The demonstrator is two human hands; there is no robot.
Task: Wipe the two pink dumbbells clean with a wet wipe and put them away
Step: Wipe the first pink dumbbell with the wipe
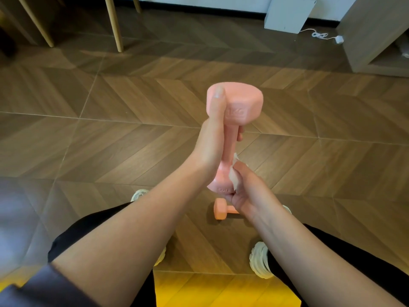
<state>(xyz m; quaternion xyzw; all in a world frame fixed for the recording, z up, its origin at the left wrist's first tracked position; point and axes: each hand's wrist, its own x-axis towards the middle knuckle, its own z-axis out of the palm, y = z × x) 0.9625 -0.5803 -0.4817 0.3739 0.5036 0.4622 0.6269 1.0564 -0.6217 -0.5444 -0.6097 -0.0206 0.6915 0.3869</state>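
A: Where's the right hand (245,192)?
B: At 6 o'clock, pinching the wet wipe (235,176) against the held dumbbell (243,103), on its lower head.
A: And the left hand (210,142)?
B: Curled round the handle, thumb toward 12. The second dumbbell (220,209) lies on the floor (110,129) below, at 6.

Soft even daylight, faint shadows, wide-angle warp + blur at edges, esp. lower left.
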